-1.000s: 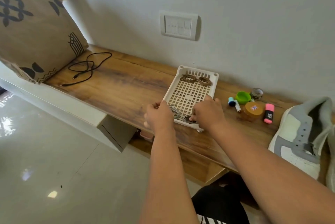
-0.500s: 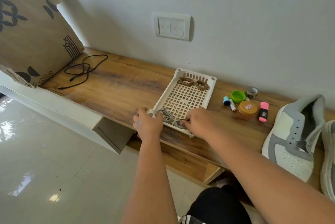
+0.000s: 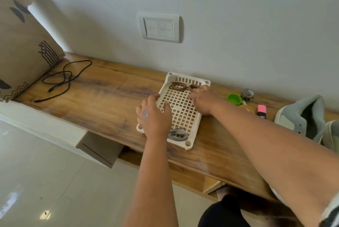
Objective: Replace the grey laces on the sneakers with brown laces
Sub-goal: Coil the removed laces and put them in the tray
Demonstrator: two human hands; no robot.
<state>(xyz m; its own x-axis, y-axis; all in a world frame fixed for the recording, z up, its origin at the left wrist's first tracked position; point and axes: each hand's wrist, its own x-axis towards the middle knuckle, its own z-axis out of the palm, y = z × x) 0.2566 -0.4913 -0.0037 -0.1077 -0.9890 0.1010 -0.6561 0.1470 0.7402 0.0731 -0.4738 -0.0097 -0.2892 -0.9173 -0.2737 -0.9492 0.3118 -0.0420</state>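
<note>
Brown laces (image 3: 180,86) lie coiled at the tray's (image 3: 195,128) far end, where the right hand (image 3: 203,100) reaches with relaxed fingers; left hand (image 3: 154,116) open. Coils could snag the grid.

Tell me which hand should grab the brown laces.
Right. The right hand already reaches beside the brown laces at the tray's far end; the left hand sits nearer the grey laces.

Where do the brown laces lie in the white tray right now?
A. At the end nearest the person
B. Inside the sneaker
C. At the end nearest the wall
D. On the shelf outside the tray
C: the brown laces sit coiled at the wall end of the white tray, while the grey laces lie at the near end.
</note>
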